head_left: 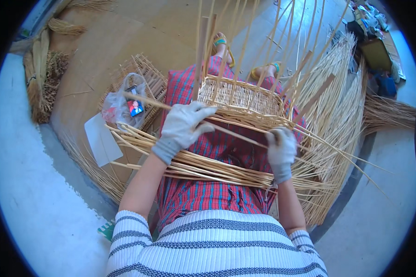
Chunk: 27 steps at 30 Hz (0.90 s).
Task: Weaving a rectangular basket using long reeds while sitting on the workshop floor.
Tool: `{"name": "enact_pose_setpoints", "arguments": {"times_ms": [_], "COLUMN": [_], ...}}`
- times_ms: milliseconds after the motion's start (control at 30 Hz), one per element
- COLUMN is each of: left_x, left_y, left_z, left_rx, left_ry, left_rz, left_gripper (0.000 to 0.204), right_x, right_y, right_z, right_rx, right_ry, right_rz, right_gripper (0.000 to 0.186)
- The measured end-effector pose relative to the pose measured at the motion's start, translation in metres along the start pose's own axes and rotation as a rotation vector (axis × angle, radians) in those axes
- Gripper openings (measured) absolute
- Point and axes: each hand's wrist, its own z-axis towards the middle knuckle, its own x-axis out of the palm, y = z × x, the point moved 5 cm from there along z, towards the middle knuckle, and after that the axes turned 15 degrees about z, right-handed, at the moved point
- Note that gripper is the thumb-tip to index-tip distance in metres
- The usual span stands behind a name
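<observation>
A shallow woven wicker basket (pixel 238 97) rests across my knees, with tall upright stakes rising from its rim. I wear pale work gloves. At the near left corner of the basket, my left hand (pixel 186 123) lies over a long thin wooden rod (pixel 235 135), gripping it between thumb and fingers. The rod slants down to the right, along the near side of the basket. Around its right part my right hand (pixel 282 150) is closed, with the fingertips partly hidden. Below the hands, a bundle of peeled willow rods (pixel 208 167) lies across my lap.
Many loose willow rods (pixel 337 124) cover the floor at right. To the left sit a woven wicker panel (pixel 150 78), a clear plastic bag (pixel 111 107), a phone (pixel 135 107) and a white sheet (pixel 101 138). Bound bundles (pixel 39 87) stand farther left. Tall stakes rise ahead of my hands.
</observation>
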Motion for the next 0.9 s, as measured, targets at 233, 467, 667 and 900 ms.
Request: {"name": "enact_pose_setpoints", "arguments": {"times_ms": [233,467,667,900], "left_x": [0.002,-0.001,0.022,0.057], "left_y": [-0.043,0.038,0.037,0.063], "left_z": [-0.007,-0.015,-0.014,-0.019], "left_rx": [0.063,-0.187,-0.470,-0.895], "left_ry": [-0.008,-0.064,-0.160,0.112], "left_rz": [0.000,0.050,-0.510,-0.989], "left_gripper": [0.011,0.015,0.030,0.039], "right_x": [0.048,-0.024,-0.033,0.006], "right_y": [0.040,-0.006,-0.024,-0.083], "right_z": [-0.033,0.010,0.015,0.000], "right_rx": [0.679,0.253,0.378,0.572], "right_ry": [0.295,-0.179,-0.251,-0.179], "right_rz": [1.495,1.270,1.379,1.465], "right_gripper": [0.026,0.006,0.003,0.005]}}
